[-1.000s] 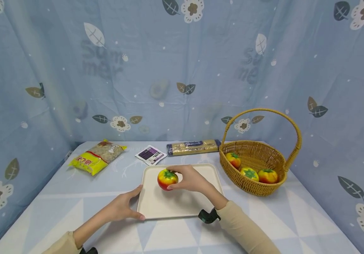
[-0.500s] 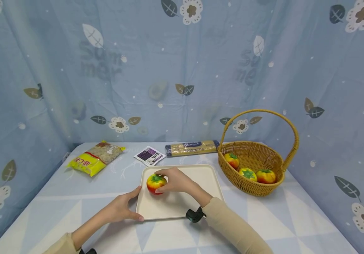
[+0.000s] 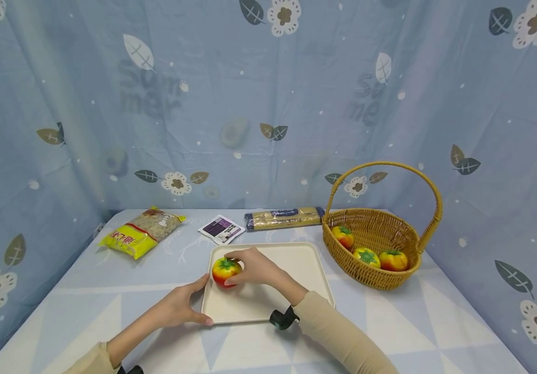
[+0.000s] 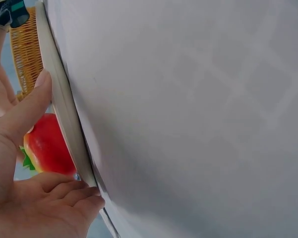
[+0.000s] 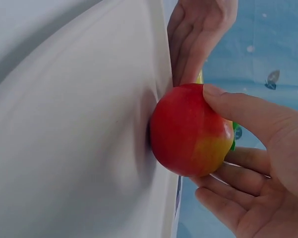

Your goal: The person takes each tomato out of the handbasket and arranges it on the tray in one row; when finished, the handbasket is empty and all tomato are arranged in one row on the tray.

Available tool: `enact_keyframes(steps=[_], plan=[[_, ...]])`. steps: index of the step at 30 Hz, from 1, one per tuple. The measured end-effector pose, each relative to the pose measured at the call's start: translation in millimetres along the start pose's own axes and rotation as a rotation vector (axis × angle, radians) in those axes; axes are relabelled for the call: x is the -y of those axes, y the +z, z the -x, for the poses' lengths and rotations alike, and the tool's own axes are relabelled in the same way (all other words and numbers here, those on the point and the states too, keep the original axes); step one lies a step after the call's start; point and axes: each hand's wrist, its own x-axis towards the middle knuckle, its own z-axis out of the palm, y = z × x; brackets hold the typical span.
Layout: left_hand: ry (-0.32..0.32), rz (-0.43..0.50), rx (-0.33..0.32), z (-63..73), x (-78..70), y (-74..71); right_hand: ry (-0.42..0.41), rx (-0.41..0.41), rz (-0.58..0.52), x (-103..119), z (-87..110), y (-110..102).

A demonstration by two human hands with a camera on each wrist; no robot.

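Note:
A red-and-yellow tomato point(image 3: 226, 271) with a green leafy top sits at the left end of a cream rectangular tray point(image 3: 291, 301). My right hand point(image 3: 260, 267) holds it from the right, thumb on the near side and fingers on the far side. In the right wrist view the tomato's red underside point(image 5: 181, 131) is at the tray's surface; whether it touches cannot be told. My left hand point(image 3: 179, 306) rests against the tray's left edge, thumb at the near corner and fingers stretched along the side. The left wrist view shows the thumb point(image 4: 32, 106) on the rim.
A wicker basket point(image 3: 371, 278) with a tall handle and several similar tomatoes stands right of the tray. Behind the tray lie a yellow bag point(image 3: 144, 232), a purple-and-white packet point(image 3: 221, 229) and a long golden package point(image 3: 284, 218). A blue curtain hangs behind the table.
My right hand has carried the tomato leftward across the tray to its left end, slowing in the last half second. My left hand has stayed at the tray's edge.

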Motion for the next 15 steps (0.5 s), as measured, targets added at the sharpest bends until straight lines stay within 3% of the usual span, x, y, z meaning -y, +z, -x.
enact_keyframes(steps=[15], plan=[[0.008,0.008,-0.004,0.4,1.0,0.0,-0.016,-0.008,-0.03,-3.4,3.5,3.2]])
